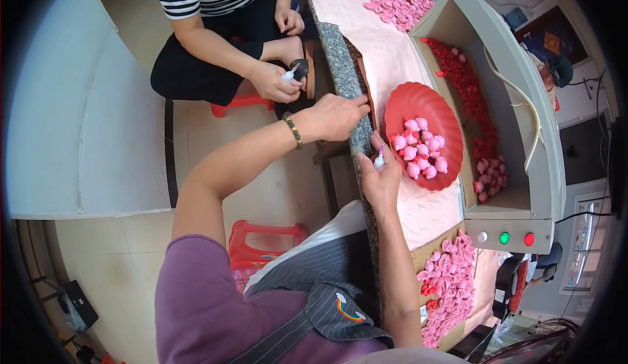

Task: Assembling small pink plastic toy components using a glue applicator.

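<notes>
A white nozzle bottle [379,162] is held in the half-closed right hand [383,179], beside the red bowl [418,99]. The left hand [335,116] is partly curled at the granite-edged surface [343,69]; its contents cannot be told.

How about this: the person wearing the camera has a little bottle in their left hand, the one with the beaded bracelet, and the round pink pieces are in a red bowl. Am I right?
Not quite: the head view shows the little bottle in the right hand. The left hand does have the beaded bracelet, and the round pink pieces are in a red bowl.
</notes>
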